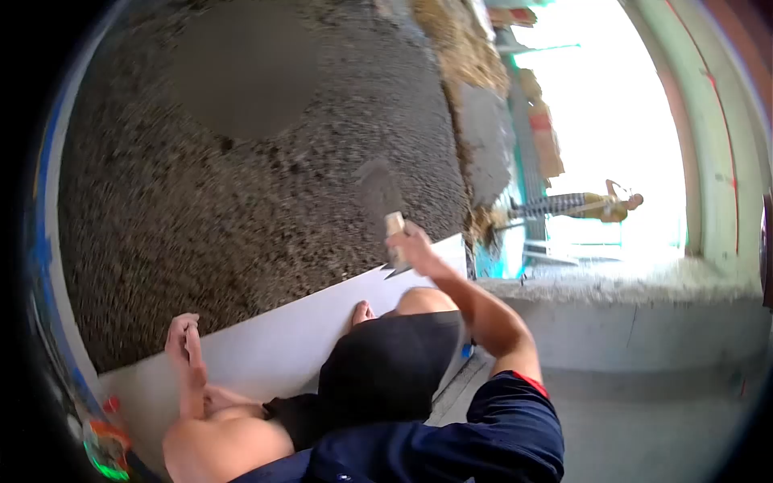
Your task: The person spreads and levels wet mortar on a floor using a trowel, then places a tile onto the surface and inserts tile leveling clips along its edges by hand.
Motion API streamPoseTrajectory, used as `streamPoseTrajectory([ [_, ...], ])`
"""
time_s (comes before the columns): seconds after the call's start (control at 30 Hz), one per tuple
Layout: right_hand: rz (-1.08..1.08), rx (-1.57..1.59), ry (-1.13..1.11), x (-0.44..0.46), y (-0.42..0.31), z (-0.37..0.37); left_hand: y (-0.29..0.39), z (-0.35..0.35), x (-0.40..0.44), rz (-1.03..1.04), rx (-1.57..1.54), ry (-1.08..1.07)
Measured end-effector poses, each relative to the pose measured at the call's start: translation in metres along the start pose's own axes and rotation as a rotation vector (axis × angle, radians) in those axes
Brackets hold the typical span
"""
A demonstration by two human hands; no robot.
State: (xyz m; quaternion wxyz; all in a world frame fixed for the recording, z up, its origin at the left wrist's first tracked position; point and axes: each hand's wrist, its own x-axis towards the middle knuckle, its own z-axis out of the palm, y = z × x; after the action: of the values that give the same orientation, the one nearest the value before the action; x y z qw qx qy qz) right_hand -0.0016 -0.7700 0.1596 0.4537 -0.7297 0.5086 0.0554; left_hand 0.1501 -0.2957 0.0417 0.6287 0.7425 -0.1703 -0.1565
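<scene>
I have the right hand (412,245) outstretched, fingers clamped on the trowel (380,191). The left hand (183,338) angles outward at left; whether its fingers touch, I cannot tell.

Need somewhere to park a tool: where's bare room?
Free: white board between the left hand and the bare foot; grey surface right of the navy sleeve. Crowded: the board's right end, with knee, right hand and trowel.
</scene>
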Motion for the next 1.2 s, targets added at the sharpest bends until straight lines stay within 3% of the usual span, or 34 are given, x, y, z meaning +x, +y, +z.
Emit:
streamPoseTrajectory([
  [0.03,-0.045,0.202,-0.001,-0.008,0.020,0.000,0.011,0.010,0.010,-0.027,0.048,-0.089],
  [0.17,0.019,0.099,-0.087,-0.025,0.047,0.010,0.069,0.050,0.055,-0.068,0.120,-0.434],
  [0.23,-0.092,0.177,-0.172,-0.010,0.063,0.021,0.100,0.073,0.076,-0.008,0.167,-0.547],
  [0.33,-0.252,0.273,-0.357,-0.004,0.051,0.029,0.145,0.121,0.097,-0.320,0.180,-0.930],
  [0.37,-0.249,0.253,-0.430,0.000,0.049,0.031,0.154,0.141,0.098,-0.308,0.197,-0.932],
  [0.43,-0.501,0.242,-0.518,-0.008,0.031,0.029,0.174,0.176,0.099,-0.660,0.016,-0.861],
  [0.5,-0.766,0.156,-0.414,-0.012,0.027,0.035,0.182,0.216,0.100,-0.734,-0.012,-0.854],
  [0.57,-1.021,0.231,-0.338,-0.005,0.043,0.045,0.201,0.263,0.098,-0.893,-0.190,-0.573],
  [0.7,-0.865,0.359,-0.428,-0.021,0.081,-0.003,0.162,0.300,0.094,-0.781,-0.121,-0.544],
  [0.77,-0.933,0.309,-0.209,-0.011,0.144,-0.032,0.181,0.333,0.087,-0.801,-0.090,-0.499],
  [0.83,-1.000,-0.042,0.310,0.019,0.246,-0.046,0.183,0.352,0.084,-0.761,0.000,-0.459],
  [0.9,-0.712,-0.217,0.285,0.018,0.340,-0.087,0.185,0.370,0.082,-0.752,0.066,-0.431],
  [0.97,-0.587,-0.499,0.171,0.013,0.411,-0.118,0.180,0.379,0.083,-0.664,0.068,-0.471],
  [1.07,-0.681,-0.538,0.062,0.046,0.446,-0.161,0.196,0.411,0.072,-0.655,0.154,-0.391],
  [1.13,-0.646,-0.584,0.275,0.093,0.452,-0.190,0.189,0.420,0.069,-0.643,0.212,-0.385],
  [1.2,-0.467,-0.622,0.372,0.154,0.455,-0.243,0.188,0.436,0.066,-0.657,0.228,-0.397],
])
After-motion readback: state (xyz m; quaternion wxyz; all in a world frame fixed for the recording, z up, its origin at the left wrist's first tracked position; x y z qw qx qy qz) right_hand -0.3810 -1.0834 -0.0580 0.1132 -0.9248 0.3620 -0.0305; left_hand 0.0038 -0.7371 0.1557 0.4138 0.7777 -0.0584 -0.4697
